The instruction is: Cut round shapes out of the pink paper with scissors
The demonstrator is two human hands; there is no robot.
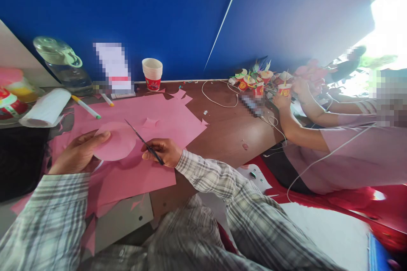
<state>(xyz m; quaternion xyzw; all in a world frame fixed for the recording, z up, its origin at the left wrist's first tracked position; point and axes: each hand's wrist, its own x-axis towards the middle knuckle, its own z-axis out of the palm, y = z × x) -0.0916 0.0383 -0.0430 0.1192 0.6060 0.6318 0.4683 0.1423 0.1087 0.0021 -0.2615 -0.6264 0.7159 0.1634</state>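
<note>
A roundish piece of pink paper (118, 144) is pinched between the thumb and fingers of my left hand (81, 148). To its right, my right hand (163, 151) grips a pair of dark scissors (154, 153), whose blades point up and away, just off the paper's edge. Whether the blades are apart is hard to make out. Beneath both hands lie large pink paper sheets (152, 175), with a small pink scrap (150, 123) on top.
Stacked paper cups (152, 74), a water bottle (65, 67), a white roll (47, 108) and markers (86, 107) stand or lie around the sheets. A white cable (219, 103) crosses the brown table (222, 139). At right a co-worker (346, 148) holds a decorated cup (284, 89).
</note>
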